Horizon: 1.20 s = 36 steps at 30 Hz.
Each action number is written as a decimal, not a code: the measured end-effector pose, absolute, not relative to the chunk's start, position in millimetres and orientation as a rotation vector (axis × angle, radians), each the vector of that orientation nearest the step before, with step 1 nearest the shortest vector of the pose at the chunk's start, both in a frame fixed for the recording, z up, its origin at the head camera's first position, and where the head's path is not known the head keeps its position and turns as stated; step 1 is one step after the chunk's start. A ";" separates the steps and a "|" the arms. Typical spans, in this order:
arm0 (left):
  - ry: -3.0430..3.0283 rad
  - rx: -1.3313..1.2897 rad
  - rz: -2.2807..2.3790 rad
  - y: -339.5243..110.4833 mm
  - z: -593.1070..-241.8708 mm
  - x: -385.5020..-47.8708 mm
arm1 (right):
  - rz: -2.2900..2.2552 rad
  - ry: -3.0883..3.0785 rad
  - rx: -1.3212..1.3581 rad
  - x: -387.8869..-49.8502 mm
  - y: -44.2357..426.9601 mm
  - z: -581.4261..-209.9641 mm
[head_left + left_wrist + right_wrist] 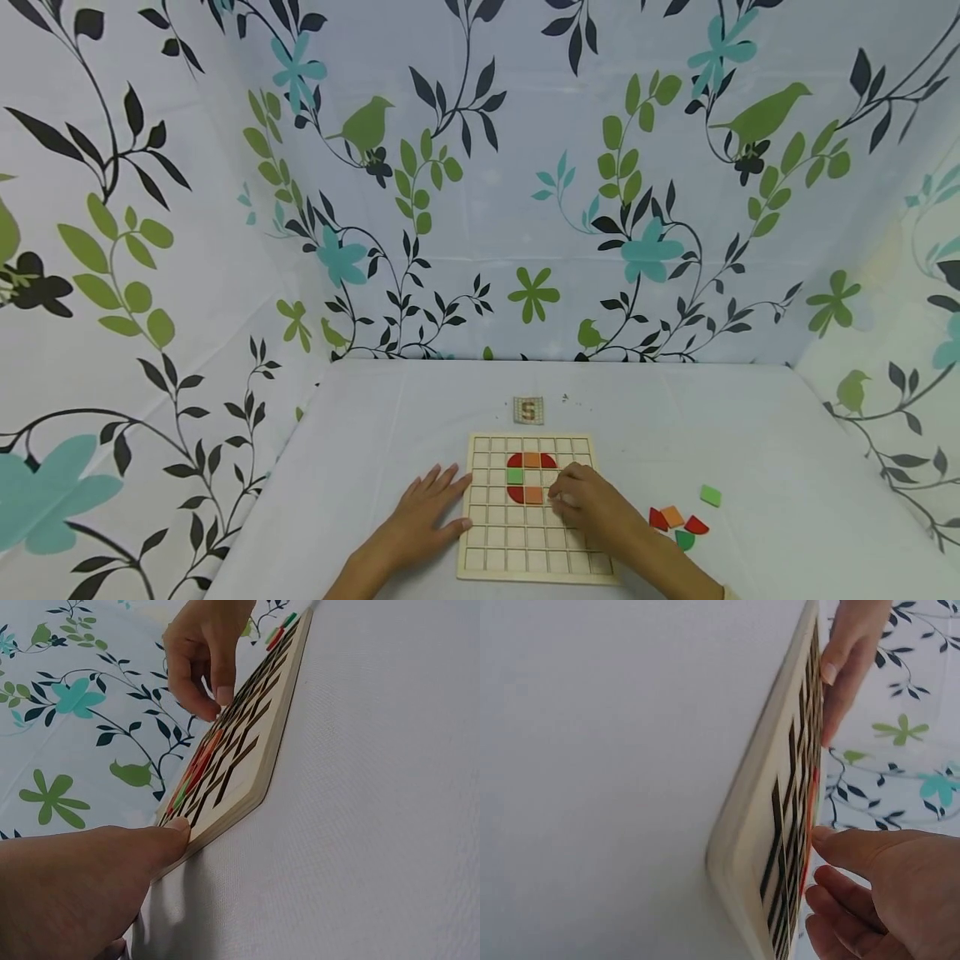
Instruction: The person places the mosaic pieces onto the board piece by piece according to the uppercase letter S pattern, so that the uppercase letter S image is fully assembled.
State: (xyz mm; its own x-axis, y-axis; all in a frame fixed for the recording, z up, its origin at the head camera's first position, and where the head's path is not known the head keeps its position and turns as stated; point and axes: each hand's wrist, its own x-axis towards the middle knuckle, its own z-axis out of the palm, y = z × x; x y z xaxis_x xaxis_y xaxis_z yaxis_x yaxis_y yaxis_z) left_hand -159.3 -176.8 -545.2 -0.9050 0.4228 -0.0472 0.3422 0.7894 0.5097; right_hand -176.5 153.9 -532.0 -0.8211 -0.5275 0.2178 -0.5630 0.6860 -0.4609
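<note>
A square wooden grid board point(495, 560) lies on the white table. Red, orange and green pieces sit in its upper-middle cells, including a green square point(514, 475) and an orange square point(533, 496). The left hand point(423, 521) rests spread, its thumb and index fingertip at the board's left edge; in the left wrist view its thumb point(169, 838) touches the frame. Over the board's right part is the right hand point(596, 508), fingers bent near the orange square. In the right wrist view the right hand point(900, 889) has thumb and index tips apart; whether a piece is between them is unclear.
Right of the board lie several loose pieces, among them an orange square point(672, 517), a green rounded piece point(685, 540) and a green square point(710, 496) farther out. A small patterned card point(528, 410) lies behind the board. Printed fabric point(525, 208) hangs around the table.
</note>
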 end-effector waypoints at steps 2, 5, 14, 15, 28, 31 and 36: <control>2.816 0.606 0.757 -176.3 -544.9 -159.1 | 0.802 -2.846 0.839 -173.4 165.7 -529.4; 2.813 0.606 0.759 -175.9 -544.0 -158.2 | 0.790 -2.910 0.705 -169.3 188.7 -522.4; 2.814 0.596 0.768 -177.3 -544.7 -158.2 | 0.626 -3.119 0.437 -158.2 252.3 -505.7; 2.814 0.595 0.765 -177.3 -545.2 -158.5 | 0.611 -3.130 0.431 -157.6 255.5 -506.9; 2.816 0.607 0.764 -178.1 -549.2 -160.3 | 0.601 -3.062 0.457 -160.4 265.1 -527.1; 2.822 0.606 0.749 -179.1 -550.6 -161.0 | 0.608 -3.070 0.418 -161.2 260.8 -528.1; 2.825 0.613 0.759 -179.7 -550.3 -161.7 | 0.703 -3.060 0.387 -164.3 251.0 -531.0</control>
